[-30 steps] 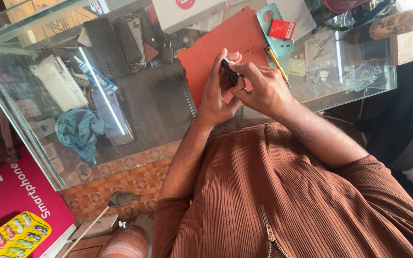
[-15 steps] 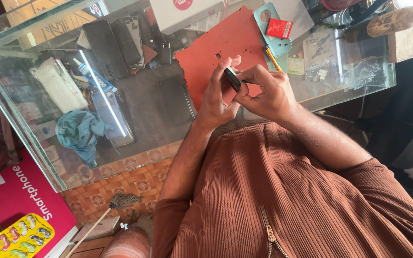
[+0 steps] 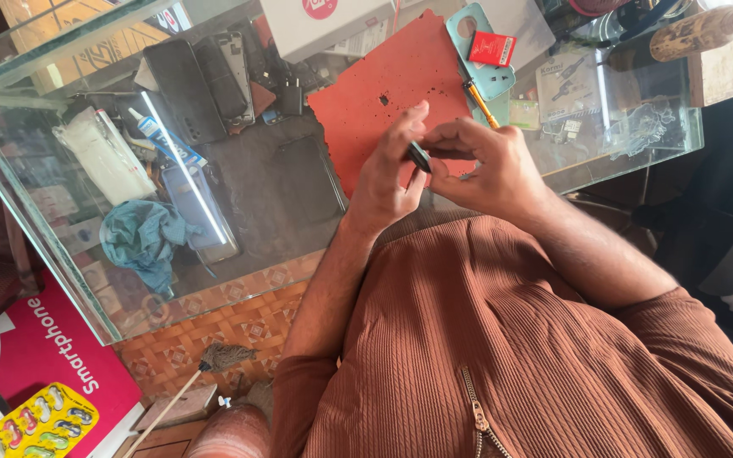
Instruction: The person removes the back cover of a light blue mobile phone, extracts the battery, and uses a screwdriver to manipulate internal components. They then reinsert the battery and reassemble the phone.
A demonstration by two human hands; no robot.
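Both of my hands meet over a red mat on a glass counter. My left hand and my right hand pinch a small dark object between their fingertips; its kind is too small to tell. An orange-handled tool lies on the mat just beyond my right hand. My brown ribbed shirt fills the lower frame.
Under the glass lie dark phones, a white bag, a tube and a teal cloth. A white box, a teal phone case with a red card, and a wooden handle sit on top. A red sign lies on the floor.
My hands have shifted slightly on the mat, and the small dark object now sits lower between my fingertips, more hidden by my fingers.
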